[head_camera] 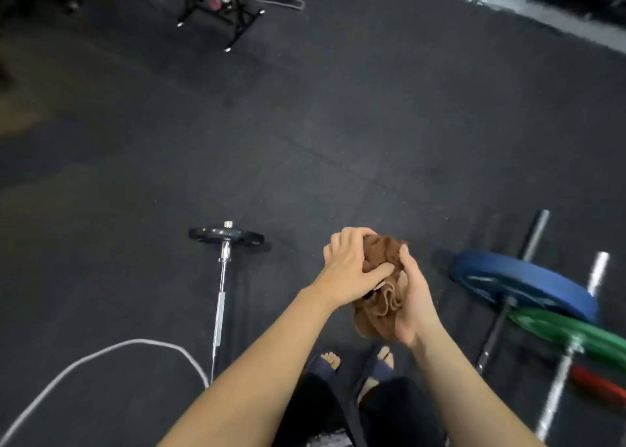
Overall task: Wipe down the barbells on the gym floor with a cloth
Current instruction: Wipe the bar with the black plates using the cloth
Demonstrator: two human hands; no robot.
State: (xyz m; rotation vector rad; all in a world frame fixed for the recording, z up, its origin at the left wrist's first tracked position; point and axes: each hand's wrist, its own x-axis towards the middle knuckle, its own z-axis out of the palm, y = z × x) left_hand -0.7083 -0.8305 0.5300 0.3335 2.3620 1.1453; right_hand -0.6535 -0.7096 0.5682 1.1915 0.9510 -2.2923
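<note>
A bunched brown cloth (379,308) is held in front of me above the dark gym floor. My left hand (352,263) grips its upper part with curled fingers. My right hand (415,297) cups it from the right side, fingers curled around the folds. A chrome barbell (221,297) with a black plate (226,235) lies on the floor to the left of my hands. To the right lies a dark barbell (494,335) with a blue plate (521,284), and a chrome one (559,379) with a green plate (569,331).
A white cable (111,348) loops across the floor at lower left. A red plate (596,384) sits at the right edge. A black metal rack (220,10) stands far back. My sandalled feet (355,362) are below my hands. Open rubber floor (338,125) stretches ahead.
</note>
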